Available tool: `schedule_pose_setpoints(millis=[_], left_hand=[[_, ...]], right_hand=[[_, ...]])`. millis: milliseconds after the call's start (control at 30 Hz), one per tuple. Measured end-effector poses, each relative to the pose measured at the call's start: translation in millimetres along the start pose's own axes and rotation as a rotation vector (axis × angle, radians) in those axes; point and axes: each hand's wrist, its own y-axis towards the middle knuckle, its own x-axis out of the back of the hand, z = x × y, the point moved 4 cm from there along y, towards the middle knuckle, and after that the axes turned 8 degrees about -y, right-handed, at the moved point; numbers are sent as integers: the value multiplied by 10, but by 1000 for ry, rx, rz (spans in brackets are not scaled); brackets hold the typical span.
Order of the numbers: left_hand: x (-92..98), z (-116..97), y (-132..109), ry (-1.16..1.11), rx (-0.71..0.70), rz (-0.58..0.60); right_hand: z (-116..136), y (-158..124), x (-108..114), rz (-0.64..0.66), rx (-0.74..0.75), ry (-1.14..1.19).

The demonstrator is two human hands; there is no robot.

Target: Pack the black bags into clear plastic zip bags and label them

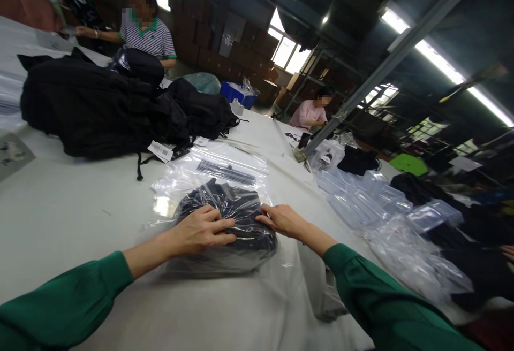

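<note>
In the head view, a clear plastic bag (217, 265) with a black bundle (244, 201) inside lies on the white table (72, 206), in front of the person, between their two hands. The left hand (206, 229) rests palm down on the bag's left and middle part, its fingers loosely spread over the plastic and not closed around anything. The right hand (283, 220) is at the bag's right edge, thumb and fingers drawn close together against it; whether a fold of plastic is pinched between them I cannot tell. Both forearms wear green sleeves (361, 276).

Just beyond the bag lie flat clear sleeves with a dark printed panel (227, 173). Farther off, to the left of the bag, is a heap of black cloth goods (100, 105), with a white tag (160, 151) hanging toward the bag. Behind that heap are a person in a striped shirt (148, 40) and a blue box (239, 94). Well to the right of the bag are clear plastic trays (357, 201) and crumpled plastic (413, 254). Far beyond the bag, to its right, a person in pink (307, 113) leans over the work surface.
</note>
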Motion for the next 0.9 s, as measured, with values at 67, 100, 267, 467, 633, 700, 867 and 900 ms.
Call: schedule_pose_setpoints(millis=[67,100,267,467,633,700,867,900], left_hand=[[-15,1,-13,-10,14,0],[-23,-1,-15,-16,18,3],[-11,4,26,-24,26,8],[178,241,-103,-55,166,-62],[248,323,-340,-69,262,-106],[262,309,-359,-79,290,-113],[320,288,-390,-103,342,-38],[327,300,-425,-106,359,-23]], right_hand=[[-53,-135,-12,-65,-100,-9],[-37,-223,0,-104,-153,-12],[484,-625,26,-375,5,77],[697,-650,-64,-432,16,48],[912,-420,77,-516,58,31],[1049,-254,98,-520,51,54],[1179,79,21,-458,-20,133],[1167,100,5,-452,-22,148]])
